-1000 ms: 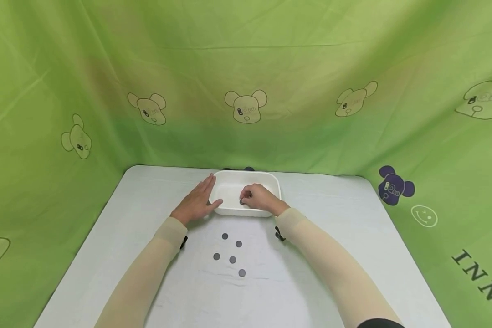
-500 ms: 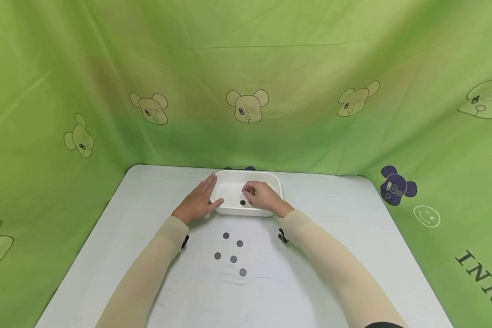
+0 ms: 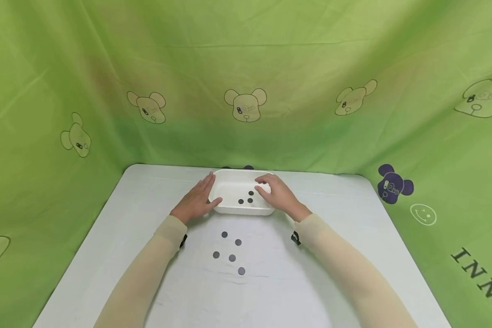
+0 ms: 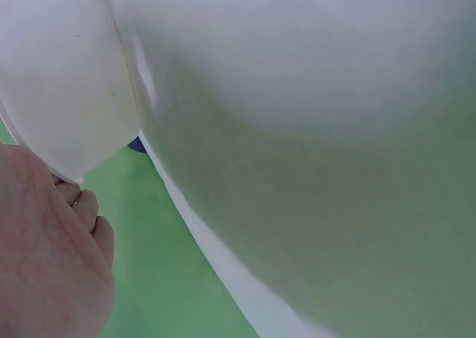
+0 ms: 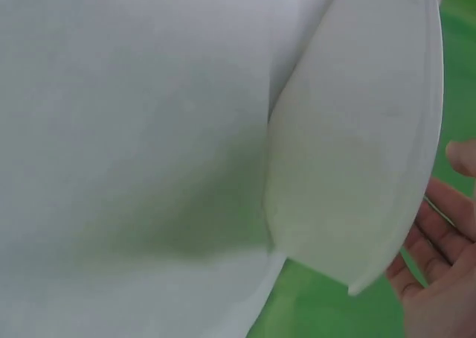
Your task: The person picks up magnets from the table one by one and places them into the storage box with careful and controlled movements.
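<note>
A white rectangular tray point(image 3: 229, 182) stands at the table's back. My left hand point(image 3: 194, 200) lies at its left end, fingers straight along the rim and thumb over the front corner. My right hand point(image 3: 279, 193) is over the tray's right end, its fingers loosely bent and thumb apart from them; the right wrist view shows that hand's fingers point(image 5: 439, 234) beside the tray wall point(image 5: 349, 144) with nothing between them. Inside the tray lie small dark round discs, one at the front point(image 3: 241, 201) and others near the right thumb. Another dark spot point(image 3: 264, 182) shows beneath the right fingers.
Several grey discs point(image 3: 232, 258) lie spread on the white table point(image 3: 180, 282) in front of the tray, between the forearms. A green cloth point(image 3: 246, 146) with bear-head prints hangs behind the table and at both sides.
My right hand has moved right and its fingers have spread, uncovering discs in the tray that it hid before. The left hand and the discs on the table stay put.
</note>
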Demonstrator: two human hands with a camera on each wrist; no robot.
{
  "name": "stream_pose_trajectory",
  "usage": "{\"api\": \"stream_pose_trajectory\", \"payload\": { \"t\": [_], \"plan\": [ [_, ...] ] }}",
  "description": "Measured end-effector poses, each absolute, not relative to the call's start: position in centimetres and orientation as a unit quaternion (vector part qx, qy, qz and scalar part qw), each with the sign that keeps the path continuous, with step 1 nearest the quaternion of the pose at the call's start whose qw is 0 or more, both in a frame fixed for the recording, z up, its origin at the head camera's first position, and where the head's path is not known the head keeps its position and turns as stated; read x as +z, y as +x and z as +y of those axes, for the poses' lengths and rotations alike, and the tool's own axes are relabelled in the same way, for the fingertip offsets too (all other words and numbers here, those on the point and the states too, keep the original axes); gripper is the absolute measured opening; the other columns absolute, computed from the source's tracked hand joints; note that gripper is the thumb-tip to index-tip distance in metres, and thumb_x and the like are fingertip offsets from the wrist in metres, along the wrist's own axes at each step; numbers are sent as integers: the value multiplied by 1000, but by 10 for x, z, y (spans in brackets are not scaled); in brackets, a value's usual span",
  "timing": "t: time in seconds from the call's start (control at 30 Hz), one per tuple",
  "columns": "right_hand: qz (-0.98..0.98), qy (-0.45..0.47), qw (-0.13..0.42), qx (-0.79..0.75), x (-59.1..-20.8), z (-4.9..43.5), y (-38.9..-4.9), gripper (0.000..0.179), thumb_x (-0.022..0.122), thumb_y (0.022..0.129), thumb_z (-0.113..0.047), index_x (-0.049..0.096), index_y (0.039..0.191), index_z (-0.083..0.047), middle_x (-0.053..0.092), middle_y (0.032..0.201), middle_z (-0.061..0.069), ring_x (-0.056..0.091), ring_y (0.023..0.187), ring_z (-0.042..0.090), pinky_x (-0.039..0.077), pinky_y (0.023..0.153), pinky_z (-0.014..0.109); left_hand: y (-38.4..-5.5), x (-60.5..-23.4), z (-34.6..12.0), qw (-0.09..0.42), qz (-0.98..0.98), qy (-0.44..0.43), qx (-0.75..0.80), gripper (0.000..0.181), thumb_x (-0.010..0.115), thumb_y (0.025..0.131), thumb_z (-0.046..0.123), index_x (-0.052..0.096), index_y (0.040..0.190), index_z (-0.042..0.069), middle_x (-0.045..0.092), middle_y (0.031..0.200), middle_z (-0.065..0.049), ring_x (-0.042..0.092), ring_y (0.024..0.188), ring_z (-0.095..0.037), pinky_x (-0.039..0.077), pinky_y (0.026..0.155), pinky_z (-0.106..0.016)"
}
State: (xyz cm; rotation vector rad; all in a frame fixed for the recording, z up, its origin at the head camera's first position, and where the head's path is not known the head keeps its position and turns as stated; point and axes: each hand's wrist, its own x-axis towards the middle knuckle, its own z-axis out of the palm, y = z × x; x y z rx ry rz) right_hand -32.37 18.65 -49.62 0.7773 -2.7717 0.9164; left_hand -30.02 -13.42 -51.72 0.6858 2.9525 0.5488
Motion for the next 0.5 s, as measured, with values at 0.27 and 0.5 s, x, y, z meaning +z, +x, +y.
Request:
{"api": "stream_pose_trajectory", "payload": {
  "t": [0.27, 0.5],
  "plan": [
    [-926, 247, 95, 270, -502, 206, -321, 45, 67, 108, -27, 63, 143, 1, 66, 140, 19, 55, 137, 40, 38, 121, 57, -301, -518, -135, 38, 959, 219, 178, 92, 43, 111, 59, 0, 171, 4, -3, 181, -12, 2, 167, -26, 6, 134, -37],
    [-938, 221, 103, 247, -507, 216, -318, 62, 65, 107, -37, 52, 155, 0, 54, 155, 24, 46, 147, 43, 32, 124, 60, -301, -518, -135, 35, 956, 223, 185, 92, 45, 111, 58, 1, 171, 3, -3, 181, -12, 3, 167, -28, 6, 134, -38]
  ]
}}
